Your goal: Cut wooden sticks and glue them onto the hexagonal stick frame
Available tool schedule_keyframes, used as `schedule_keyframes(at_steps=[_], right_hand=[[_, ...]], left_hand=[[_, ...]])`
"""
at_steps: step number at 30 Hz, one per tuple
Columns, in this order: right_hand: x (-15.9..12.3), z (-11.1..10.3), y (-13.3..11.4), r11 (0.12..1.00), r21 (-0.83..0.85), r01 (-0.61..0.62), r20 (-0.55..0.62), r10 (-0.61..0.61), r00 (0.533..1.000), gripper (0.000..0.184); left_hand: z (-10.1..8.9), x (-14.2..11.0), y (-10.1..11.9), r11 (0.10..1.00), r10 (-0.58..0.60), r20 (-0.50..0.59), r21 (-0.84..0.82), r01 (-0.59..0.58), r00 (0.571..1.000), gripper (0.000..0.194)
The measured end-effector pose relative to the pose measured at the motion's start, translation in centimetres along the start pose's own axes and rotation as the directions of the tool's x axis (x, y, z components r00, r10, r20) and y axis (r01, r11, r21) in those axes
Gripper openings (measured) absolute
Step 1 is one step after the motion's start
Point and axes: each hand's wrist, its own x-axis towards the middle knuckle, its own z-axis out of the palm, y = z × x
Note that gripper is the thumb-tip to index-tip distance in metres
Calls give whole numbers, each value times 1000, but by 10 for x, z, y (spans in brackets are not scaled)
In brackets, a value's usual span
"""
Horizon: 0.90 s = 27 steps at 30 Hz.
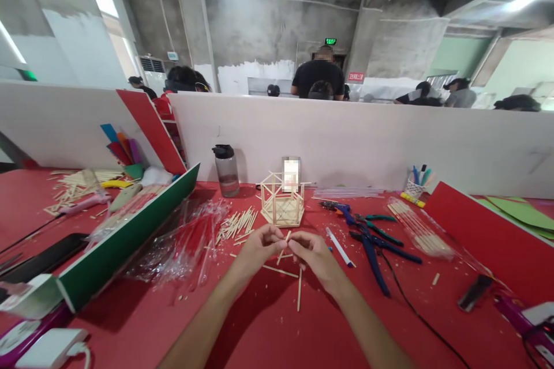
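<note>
My left hand [264, 245] and my right hand [312, 251] meet above the red table, fingertips pinched together around short wooden sticks [284, 247]. One stick pokes up between the two hands and slants down to the left; exactly how the sticks touch is partly hidden by the fingers. Just beyond my hands stands a small open frame [283, 207] built of wooden sticks, with a many-sided base and uprights. Below the hands a loose wooden stick [299, 291] lies on the table, and another thin stick [280, 270] lies across to its left.
Cut sticks [238, 225] are heaped at left beside clear plastic wrapping [173, 253]. A water bottle [225, 170] stands behind. At right lie pliers [372, 253], a white pen [340, 247], a glue gun [340, 209] and bagged sticks [419, 230]. A green board [130, 242] leans at left.
</note>
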Motion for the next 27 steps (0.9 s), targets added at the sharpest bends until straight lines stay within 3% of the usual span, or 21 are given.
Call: schedule_keyframes(at_steps=[7,12,15,17,20,24,27], right_hand=[[3,9,12,982,184,-34,-63,46,997,44],[5,-2,11,984,176,-32,-73,45,996,46],[5,-8,9,986,160,-43,-62,53,997,43],[4,-10,9,987,150,-53,-46,60,997,41],[4,-10,8,989,137,-63,-15,65,998,38],[2,-6,6,991,128,-46,36,42,998,36],[1,-3,4,993,117,-26,79,16,997,35]], left_hand=[[-8,4,-2,975,50,-41,220,-40,998,36],[-58,-1,9,861,96,-103,508,-30,990,19],[-89,-10,11,777,25,-44,630,8,999,14],[-99,-14,11,736,-23,13,677,8,1000,11],[-91,-15,13,709,-26,63,705,-26,998,13],[-51,-10,19,728,83,76,677,-113,994,26],[-24,-9,19,791,176,99,578,-200,979,28]])
